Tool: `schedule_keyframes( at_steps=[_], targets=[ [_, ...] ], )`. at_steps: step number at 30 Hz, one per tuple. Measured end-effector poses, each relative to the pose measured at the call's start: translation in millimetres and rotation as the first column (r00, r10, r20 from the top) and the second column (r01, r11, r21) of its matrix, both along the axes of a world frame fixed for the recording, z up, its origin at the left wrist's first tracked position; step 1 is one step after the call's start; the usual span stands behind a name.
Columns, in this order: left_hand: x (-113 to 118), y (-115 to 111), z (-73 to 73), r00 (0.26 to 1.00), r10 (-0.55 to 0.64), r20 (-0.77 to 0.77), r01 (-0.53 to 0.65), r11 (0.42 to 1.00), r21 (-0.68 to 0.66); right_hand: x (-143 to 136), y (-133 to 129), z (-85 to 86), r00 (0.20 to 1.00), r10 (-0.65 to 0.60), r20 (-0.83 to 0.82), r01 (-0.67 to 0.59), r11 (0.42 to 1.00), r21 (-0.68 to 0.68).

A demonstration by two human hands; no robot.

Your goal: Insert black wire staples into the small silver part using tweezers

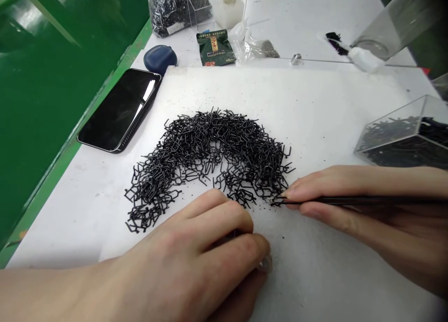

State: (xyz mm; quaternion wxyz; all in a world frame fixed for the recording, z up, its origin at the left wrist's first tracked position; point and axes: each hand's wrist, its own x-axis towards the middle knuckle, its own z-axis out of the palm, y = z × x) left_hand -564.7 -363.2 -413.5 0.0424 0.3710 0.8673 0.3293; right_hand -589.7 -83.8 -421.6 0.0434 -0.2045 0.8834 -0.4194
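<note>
A curved heap of small black bent wire-like pieces [217, 130] lies on the white work surface. At its right end, my right hand [353, 210] pinches slim black tweezers [336, 200]. Their tips touch the edge of the heap; whether they grip a piece is too small to tell. My left hand [196, 256] is closed in front of the heap with its fingers curled in. Something small and shiny [265, 264] shows beside its fingertips, but the back of the hand hides the rest.
A phone [119, 109] and a dark blue rounded case [160, 58] lie at left. Behind are a green packet [216, 48] and a bag of black pieces [171, 9]. A clear box [402, 130] of black pieces stands right, below a clear cylinder [388, 28].
</note>
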Motion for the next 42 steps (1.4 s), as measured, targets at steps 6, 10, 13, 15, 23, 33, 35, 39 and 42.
schedule_keyframes(
  at_steps=[6, 10, 13, 15, 23, 33, 35, 39, 42],
  targets=[
    [-1.4, 4.0, 2.4, 1.0, 0.004, -0.007, -0.004, 1.0, 0.006, -1.5, -3.8, 3.9, 1.0, -0.001, 0.021, 0.002, 0.999, -0.053],
    [8.3, -4.1, 3.9, 0.999, 0.012, 0.039, -0.014, 0.999, 0.039, -1.4, -5.3, 5.0, 0.999, -0.021, 0.035, 0.024, 0.996, -0.082],
    [13.2, -8.1, 5.1, 0.998, -0.008, 0.068, 0.003, 0.997, 0.08, -0.7, -5.9, 4.4, 0.998, -0.049, 0.037, 0.052, 0.994, -0.099],
    [13.8, -8.7, 5.5, 0.997, 0.005, 0.071, -0.011, 0.996, 0.09, -0.3, -6.9, 4.4, 0.998, -0.055, 0.04, 0.058, 0.993, -0.104],
    [9.5, -7.3, 2.9, 0.998, -0.009, 0.061, 0.002, 0.993, 0.114, 0.0, -13.3, 6.7, 0.993, -0.056, 0.1, 0.072, 0.984, -0.163],
    [7.9, -7.3, -0.6, 0.999, -0.039, 0.019, 0.036, 0.991, 0.128, 1.9, -10.3, 5.8, 0.994, -0.055, 0.09, 0.067, 0.988, -0.136],
    [9.3, -6.7, 0.9, 0.999, -0.026, 0.03, 0.023, 0.993, 0.112, 1.6, -11.2, 5.5, 0.997, -0.046, 0.066, 0.054, 0.99, -0.129],
    [12.1, -6.0, 3.4, 0.997, 0.022, 0.068, -0.027, 0.997, 0.069, 0.5, -12.5, 3.9, 0.999, -0.029, 0.035, 0.032, 0.994, -0.104],
    [10.7, -6.5, 2.0, 0.999, -0.029, 0.042, 0.025, 0.994, 0.106, 0.5, -11.2, 1.9, 1.0, -0.021, 0.015, 0.022, 0.993, -0.114]
  ],
)
